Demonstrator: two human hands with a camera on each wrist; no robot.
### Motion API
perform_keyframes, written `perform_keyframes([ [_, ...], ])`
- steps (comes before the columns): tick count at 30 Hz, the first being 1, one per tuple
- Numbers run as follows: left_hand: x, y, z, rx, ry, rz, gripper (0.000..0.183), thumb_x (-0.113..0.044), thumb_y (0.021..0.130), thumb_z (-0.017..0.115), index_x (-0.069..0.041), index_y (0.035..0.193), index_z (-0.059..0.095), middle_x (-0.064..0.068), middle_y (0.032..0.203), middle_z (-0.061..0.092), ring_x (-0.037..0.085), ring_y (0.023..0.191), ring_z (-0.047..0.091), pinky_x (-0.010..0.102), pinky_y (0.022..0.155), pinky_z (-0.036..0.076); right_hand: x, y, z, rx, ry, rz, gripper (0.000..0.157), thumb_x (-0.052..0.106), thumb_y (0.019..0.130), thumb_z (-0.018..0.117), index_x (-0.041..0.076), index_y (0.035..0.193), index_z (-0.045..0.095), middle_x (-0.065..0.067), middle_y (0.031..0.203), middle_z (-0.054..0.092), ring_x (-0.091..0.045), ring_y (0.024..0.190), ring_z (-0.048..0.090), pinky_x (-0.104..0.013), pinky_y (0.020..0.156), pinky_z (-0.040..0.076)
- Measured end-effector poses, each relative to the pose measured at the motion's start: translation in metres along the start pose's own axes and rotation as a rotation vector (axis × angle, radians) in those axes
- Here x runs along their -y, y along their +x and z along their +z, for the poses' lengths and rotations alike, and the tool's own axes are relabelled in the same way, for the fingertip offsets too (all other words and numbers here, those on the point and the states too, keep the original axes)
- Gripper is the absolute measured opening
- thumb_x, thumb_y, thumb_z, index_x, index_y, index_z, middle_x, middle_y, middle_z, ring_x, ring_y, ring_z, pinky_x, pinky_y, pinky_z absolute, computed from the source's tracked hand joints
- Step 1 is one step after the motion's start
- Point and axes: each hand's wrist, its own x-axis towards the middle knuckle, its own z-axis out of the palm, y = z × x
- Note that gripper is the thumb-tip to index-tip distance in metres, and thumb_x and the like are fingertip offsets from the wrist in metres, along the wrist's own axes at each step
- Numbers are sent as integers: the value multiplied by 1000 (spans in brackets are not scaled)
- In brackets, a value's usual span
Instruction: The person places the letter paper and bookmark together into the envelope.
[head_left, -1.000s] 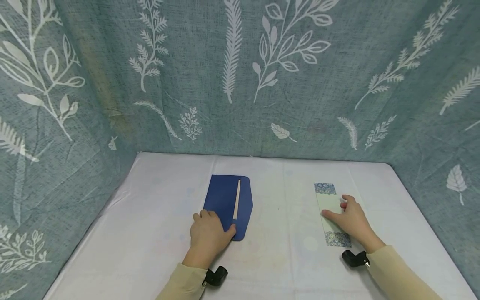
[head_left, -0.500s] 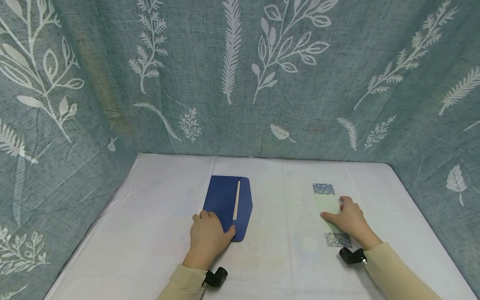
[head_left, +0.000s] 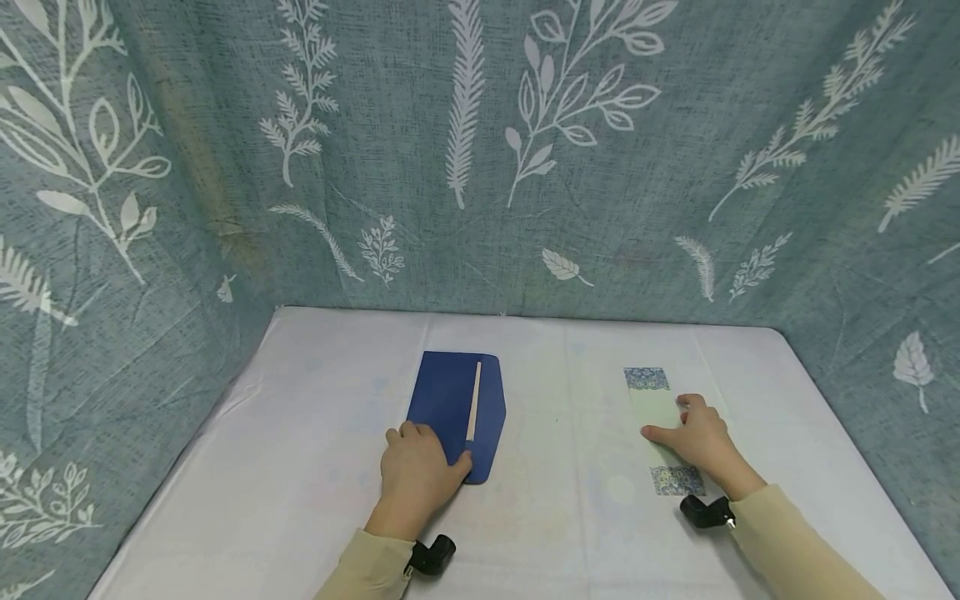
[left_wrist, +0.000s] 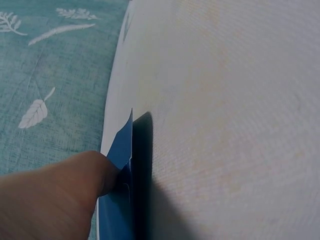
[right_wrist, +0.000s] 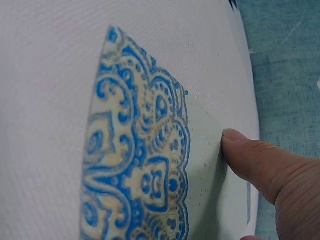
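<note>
A dark blue envelope [head_left: 444, 387] lies left of the middle of the white table, its pointed flap [head_left: 491, 408] toward the right. Along the flap's fold runs a narrow pale strip [head_left: 474, 400]. My left hand [head_left: 416, 471] holds the envelope's near end, fingers over the left side and thumb at the fold; the left wrist view has the thumb [left_wrist: 102, 172] against the blue paper. To the right lies a pale green card [head_left: 652, 408] with blue lace-patterned ends [right_wrist: 135, 150]. My right hand [head_left: 701, 437] grips it across its width, thumb [right_wrist: 245, 155] at one long edge. Some fingertips are hidden.
A white cloth [head_left: 555, 533] covers the table. Green-blue curtains [head_left: 420, 167] with white leaf prints hang behind it and on both sides. A small black camera is worn at each wrist, the left one [head_left: 433, 555] and the right one [head_left: 705, 512].
The right hand and card have shifted very slightly left. The left hand and the envelope keep their place.
</note>
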Motion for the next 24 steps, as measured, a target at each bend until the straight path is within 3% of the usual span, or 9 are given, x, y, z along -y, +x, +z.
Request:
perform_keyframes([
  [7, 0, -1, 2, -20, -1, 3, 88, -60, 81, 63, 20, 117, 55, 31, 107, 53, 43, 96, 50, 42, 61, 51, 0, -1, -1, 0, -3, -6, 93, 46, 78, 77, -16, 133, 34, -31, 109, 48, -35, 85, 51, -44, 67, 47],
  [15, 0, 0, 2, 6, 4, -2, 90, -62, 81, 61, 20, 119, 54, 31, 109, 52, 43, 97, 49, 43, 62, 51, -3, -1, -2, 6, 40, -20, 87, 45, 79, 77, -16, 126, 35, -26, 100, 49, -31, 80, 51, -39, 63, 46],
  [24, -1, 1, 2, 8, -1, -5, 90, -61, 81, 61, 20, 119, 53, 31, 110, 52, 43, 98, 49, 43, 63, 51, -8, 1, -11, 23, 117, -46, 52, 29, 91, 67, -12, 113, 44, -18, 97, 48, -28, 85, 48, -34, 68, 42],
])
